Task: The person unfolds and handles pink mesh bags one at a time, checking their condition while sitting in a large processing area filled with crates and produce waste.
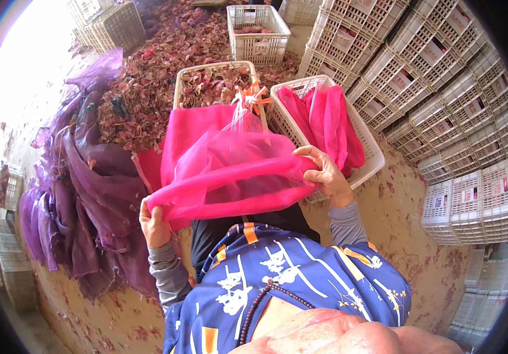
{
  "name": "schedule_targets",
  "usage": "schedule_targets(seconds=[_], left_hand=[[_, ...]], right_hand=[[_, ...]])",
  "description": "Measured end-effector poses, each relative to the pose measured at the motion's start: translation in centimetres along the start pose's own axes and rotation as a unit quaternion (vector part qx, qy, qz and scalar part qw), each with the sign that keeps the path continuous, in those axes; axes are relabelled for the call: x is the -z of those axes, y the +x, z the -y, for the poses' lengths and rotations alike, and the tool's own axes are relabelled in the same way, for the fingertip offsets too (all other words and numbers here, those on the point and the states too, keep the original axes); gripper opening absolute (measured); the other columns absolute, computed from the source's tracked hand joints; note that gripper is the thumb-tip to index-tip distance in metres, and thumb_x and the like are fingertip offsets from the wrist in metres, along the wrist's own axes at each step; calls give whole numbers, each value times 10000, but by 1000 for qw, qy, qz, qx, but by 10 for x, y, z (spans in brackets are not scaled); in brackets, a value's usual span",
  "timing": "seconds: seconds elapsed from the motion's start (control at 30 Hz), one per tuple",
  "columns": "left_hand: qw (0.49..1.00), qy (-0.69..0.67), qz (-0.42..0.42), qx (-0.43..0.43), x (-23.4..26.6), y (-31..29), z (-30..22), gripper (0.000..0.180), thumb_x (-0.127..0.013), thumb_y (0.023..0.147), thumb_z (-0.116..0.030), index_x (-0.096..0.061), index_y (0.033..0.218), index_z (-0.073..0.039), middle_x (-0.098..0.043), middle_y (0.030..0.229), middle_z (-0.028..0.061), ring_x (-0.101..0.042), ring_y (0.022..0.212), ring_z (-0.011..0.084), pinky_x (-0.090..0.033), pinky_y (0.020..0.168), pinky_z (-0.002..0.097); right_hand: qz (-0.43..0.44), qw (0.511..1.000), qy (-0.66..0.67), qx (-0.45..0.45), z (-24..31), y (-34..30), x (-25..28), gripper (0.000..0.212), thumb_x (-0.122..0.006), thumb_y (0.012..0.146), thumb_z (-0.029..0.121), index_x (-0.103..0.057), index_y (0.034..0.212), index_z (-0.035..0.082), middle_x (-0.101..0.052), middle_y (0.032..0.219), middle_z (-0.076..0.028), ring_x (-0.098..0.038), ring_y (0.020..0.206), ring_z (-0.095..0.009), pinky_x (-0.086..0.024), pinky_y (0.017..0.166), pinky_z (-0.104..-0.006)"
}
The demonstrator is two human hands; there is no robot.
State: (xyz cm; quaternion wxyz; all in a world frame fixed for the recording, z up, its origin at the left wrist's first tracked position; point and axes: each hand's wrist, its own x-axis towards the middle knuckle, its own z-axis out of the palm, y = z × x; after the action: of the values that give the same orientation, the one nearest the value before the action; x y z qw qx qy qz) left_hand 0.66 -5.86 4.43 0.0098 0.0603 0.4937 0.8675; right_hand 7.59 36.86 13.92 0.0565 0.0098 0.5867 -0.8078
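A bright pink mesh bag (pixel 230 168) is stretched between my two hands, its rolled rim pulled wide across my lap. My left hand (pixel 156 224) grips the left end of that rim, fingers closed round the cloth. At the right end, my right hand (pixel 325 172) pinches the rim between thumb and fingers. White and orange ties (pixel 249 97) stand up just beyond the bag. More pink mesh bags (pixel 319 118) lie folded in a white plastic crate (pixel 375 159) beside my right hand. Straight ahead, another crate (pixel 211 66) holds dry reddish onion skins, partly covered by pink mesh.
Purple mesh netting (pixel 89 194) is heaped on the floor at my left. Onion skins (pixel 142 88) form a broad pile ahead. A crate with some red onions (pixel 260 44) stands at the back. Tall stacks of white crates (pixel 425 76) rise on the right; more crates (pixel 115 26) stand far left.
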Motion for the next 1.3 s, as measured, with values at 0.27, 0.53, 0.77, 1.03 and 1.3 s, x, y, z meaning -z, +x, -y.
schedule_targets(seconds=[0.27, 0.53, 0.77, 1.03, 1.3], left_hand=[[978, -159, -138, 3, -17, -4, 3, 256, -577, 921, -28, -567, 1176, -45, -617, 1038, 66, -598, 966, 153, -486, 908, 308], [844, 486, 227, 6, -64, -16, -33, 159, -562, 903, -67, -668, 990, 13, -617, 708, 30, -562, 627, 101, -456, 581, 240], [927, -363, -35, 89, -27, -15, -32, 466, -612, 872, -506, -589, 1045, -74, -545, 812, -42, -476, 773, 137, -433, 817, 414], [985, 34, 139, 94, -13, -34, -27, 382, -644, 907, -257, -518, 1189, -33, -551, 753, -20, -436, 616, 62, -380, 561, 246], [974, 184, 83, 107, -38, -21, -28, 99, -586, 860, 30, -549, 922, -39, -559, 805, -35, -523, 700, 42, -447, 604, 202]], right_hand=[[-125, 865, -461, 152, -29, 20, 4, 201, -591, 816, -32, -613, 1009, 18, -617, 1015, -147, -627, 933, -241, -488, 790, -329], [-292, 925, 200, 137, -13, 36, 14, 212, -549, 882, -3, -607, 1085, -4, -612, 815, -48, -598, 705, -126, -491, 660, -242], [88, 984, -94, -126, 4, 3, 6, 287, -661, 882, 247, -607, 1049, 19, -516, 657, 63, -385, 496, 2, -254, 430, -169], [-128, 976, 160, 69, -29, 3, 37, 230, -609, 928, 263, -610, 1076, 86, -535, 770, 42, -421, 581, -51, -359, 505, -236], [-64, 962, 263, 43, -22, 4, 50, 273, -657, 892, 230, -553, 1071, 51, -517, 783, 14, -405, 554, -61, -352, 487, -223]])
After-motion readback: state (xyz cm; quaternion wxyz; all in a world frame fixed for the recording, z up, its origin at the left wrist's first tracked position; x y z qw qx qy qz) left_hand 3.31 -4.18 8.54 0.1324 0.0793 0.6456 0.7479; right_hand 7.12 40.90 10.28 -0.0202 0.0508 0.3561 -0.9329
